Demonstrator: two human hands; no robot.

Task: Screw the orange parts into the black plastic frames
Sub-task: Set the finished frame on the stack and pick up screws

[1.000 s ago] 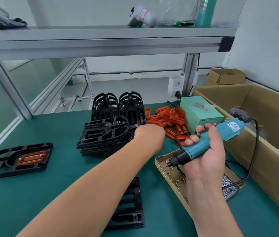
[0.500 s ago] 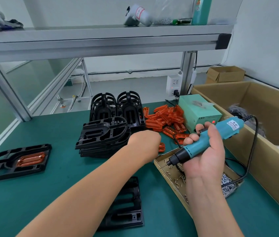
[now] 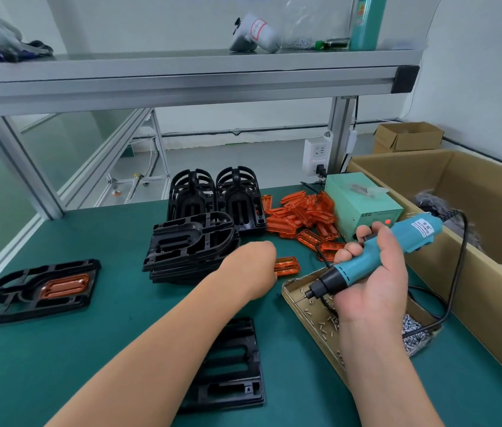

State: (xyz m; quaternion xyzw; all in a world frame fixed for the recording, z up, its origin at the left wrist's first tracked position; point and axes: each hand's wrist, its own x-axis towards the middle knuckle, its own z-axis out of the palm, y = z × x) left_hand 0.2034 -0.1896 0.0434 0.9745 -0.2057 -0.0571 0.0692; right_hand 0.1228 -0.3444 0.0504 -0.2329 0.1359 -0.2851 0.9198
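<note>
A green bench (image 3: 59, 349) carries stacked black frames (image 3: 191, 245) mid-back, orange parts (image 3: 302, 217) and a green box (image 3: 363, 204) at the back edge, a screw tray (image 3: 314, 309) right, one fitted frame (image 3: 40, 289) at the left edge, and an empty frame (image 3: 231, 365) near the front.

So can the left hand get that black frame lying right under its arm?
Probably yes. The left hand holds only a small orange part, and the empty black frame lies uncovered below the forearm; it just pulls back.

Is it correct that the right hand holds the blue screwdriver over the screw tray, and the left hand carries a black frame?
Not quite. In the head view the left hand carries an orange part, not a black frame. The right hand does hold the blue screwdriver over the screw tray.
</note>
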